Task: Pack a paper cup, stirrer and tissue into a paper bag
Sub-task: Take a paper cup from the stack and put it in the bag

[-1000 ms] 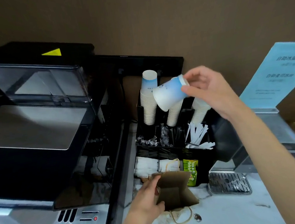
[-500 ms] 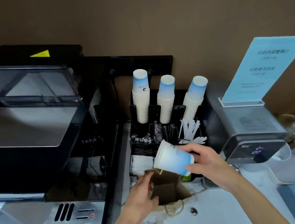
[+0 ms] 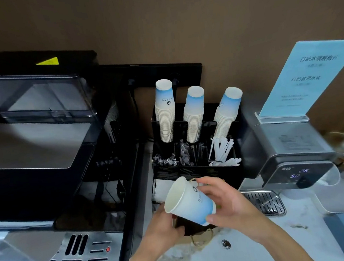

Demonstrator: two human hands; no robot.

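My right hand (image 3: 227,204) grips a white and blue paper cup (image 3: 189,203), tilted with its open mouth up and to the left, right over the brown paper bag (image 3: 188,229). The bag is mostly hidden behind the cup. My left hand (image 3: 165,227) holds the bag's left edge on the marble counter. White wrapped stirrers (image 3: 222,151) stand in the black organizer's right compartment. White tissues (image 3: 164,190) lie in its lower front slot, partly hidden by the cup.
A black organizer (image 3: 199,169) holds three stacks of upturned cups (image 3: 194,115) and sachets. A large coffee machine (image 3: 44,152) fills the left. A silver dispenser (image 3: 293,153) with a blue sign (image 3: 308,76) and a drip tray (image 3: 265,203) stands at right.
My right hand has brought the cup down from the cup stacks to just above the bag's mouth and turned its opening upward. My left hand keeps hold of the bag.
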